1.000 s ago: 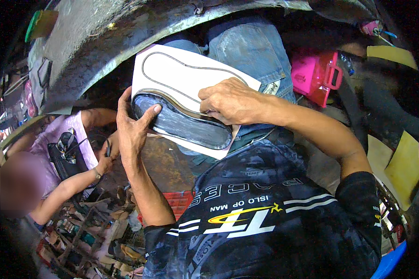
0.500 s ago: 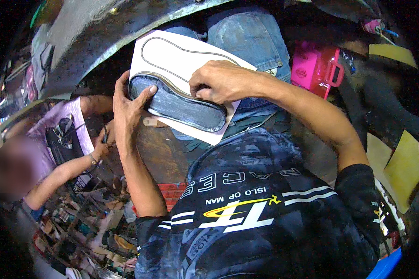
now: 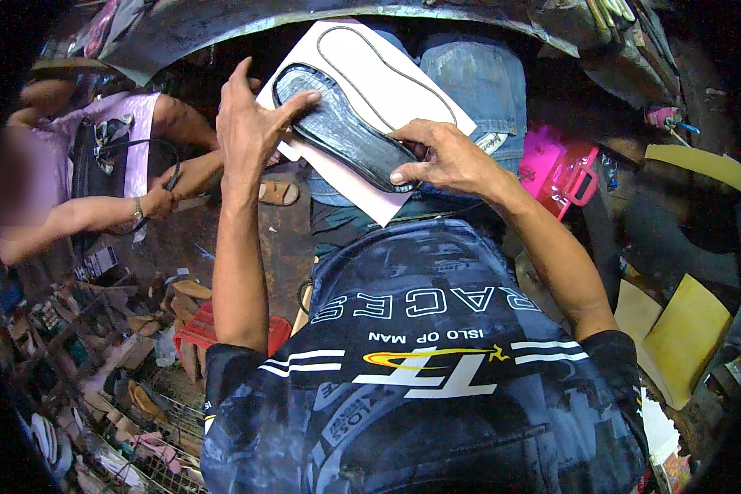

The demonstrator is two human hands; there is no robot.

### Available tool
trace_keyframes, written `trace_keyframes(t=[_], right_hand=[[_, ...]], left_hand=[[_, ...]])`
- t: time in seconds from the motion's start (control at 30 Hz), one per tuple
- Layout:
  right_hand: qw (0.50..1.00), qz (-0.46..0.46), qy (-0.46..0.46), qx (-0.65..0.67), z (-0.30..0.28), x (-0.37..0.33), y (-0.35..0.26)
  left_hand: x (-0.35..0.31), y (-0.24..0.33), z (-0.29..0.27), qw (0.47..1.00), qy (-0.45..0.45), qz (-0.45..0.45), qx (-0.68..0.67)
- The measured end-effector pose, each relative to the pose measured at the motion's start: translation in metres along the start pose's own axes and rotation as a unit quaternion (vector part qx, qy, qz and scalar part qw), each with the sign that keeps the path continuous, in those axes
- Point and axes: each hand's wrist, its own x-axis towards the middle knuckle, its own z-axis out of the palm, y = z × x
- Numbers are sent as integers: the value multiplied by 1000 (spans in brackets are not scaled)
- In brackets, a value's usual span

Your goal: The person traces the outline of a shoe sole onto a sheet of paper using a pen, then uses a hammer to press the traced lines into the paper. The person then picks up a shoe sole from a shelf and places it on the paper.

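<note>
Sole [image 3: 342, 123] and white sheet [image 3: 361, 59] have turned, and with our left hand [image 3: 253, 123] spread apart, our right hand [image 3: 453, 158] clamps the sole's end, shifting work there.

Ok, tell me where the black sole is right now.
The black sole lies in the upper middle of the head view, on the white sheet over the person's lap, between the left hand and the right hand.
</note>
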Motion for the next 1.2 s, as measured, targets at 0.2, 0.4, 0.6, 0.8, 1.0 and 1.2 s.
trace_keyframes(t=[0.2, 0.4, 0.6, 0.8, 1.0, 1.2], right_hand=[[1000, 2, -24, 3, -3, 3, -4], [999, 12, -50, 15, -8, 5, -3], [995, 13, -82, 55, -17, 6, -3], [996, -53, -52, 45, -7, 6, 0], [995, -56, -76, 44, -10, 16, 2], [991, -10, -103, 89, -11, 19, 2]], left_hand=[[-74, 8, 3, 752, -50, -281, -594], [-108, 42, 2, 726, -118, -324, -595], [-121, 51, 5, 720, -226, -245, -609], [-136, 49, 20, 686, -187, -231, -664], [-130, 46, 24, 715, -191, -241, -627], [-128, 49, 25, 719, -197, -264, -612]])
